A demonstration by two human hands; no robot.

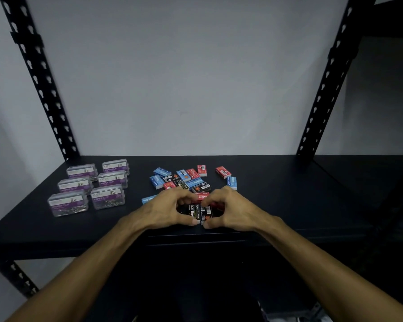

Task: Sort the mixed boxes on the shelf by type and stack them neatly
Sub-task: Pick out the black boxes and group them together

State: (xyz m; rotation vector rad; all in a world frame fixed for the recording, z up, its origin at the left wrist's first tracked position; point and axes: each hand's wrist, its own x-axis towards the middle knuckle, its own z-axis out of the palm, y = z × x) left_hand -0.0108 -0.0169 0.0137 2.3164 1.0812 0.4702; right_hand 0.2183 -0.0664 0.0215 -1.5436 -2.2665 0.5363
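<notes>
- Head view, centre of the frame: both hands meet at the front edge of a matte black shelf [289, 205], forearms coming up from the lower corners.
- The left hand [163, 211] curls round a small black staple box [193, 211] — thumb at its near end, fingers hooked over the far side.
- The right hand [228, 211] does the same with a second black staple box [207, 212], thumb tip at the near corner, fingers bent over the top.
- The two black boxes lie side by side, touching, their long axes running from the near edge toward the back wall; the printed lettering runs along that length.
- Just behind them a red staple box [202, 196] lies crosswise, long axis left to right, partly under the fingers.
- A blue staple box [148, 199] peeks out left of the left hand, long axis also across the frame.
- Behind the hands, middle of the frame: a loose pile of small cardboard boxes [184, 180] in blue, red and black — flat rectangular blocks, pointing every which way, some overlapping.
- Off its right edge sit a lone red box [222, 171] and a blue box [232, 182], near each other.
- Left of the frame: six clear plastic paper-clip boxes [91, 184] with purple labels, rounded corners, metal clips visible inside, set in two rows running front to back.
- Perforated black metal uprights [42, 84] rise at both sides against a plain grey wall [184, 77].
</notes>
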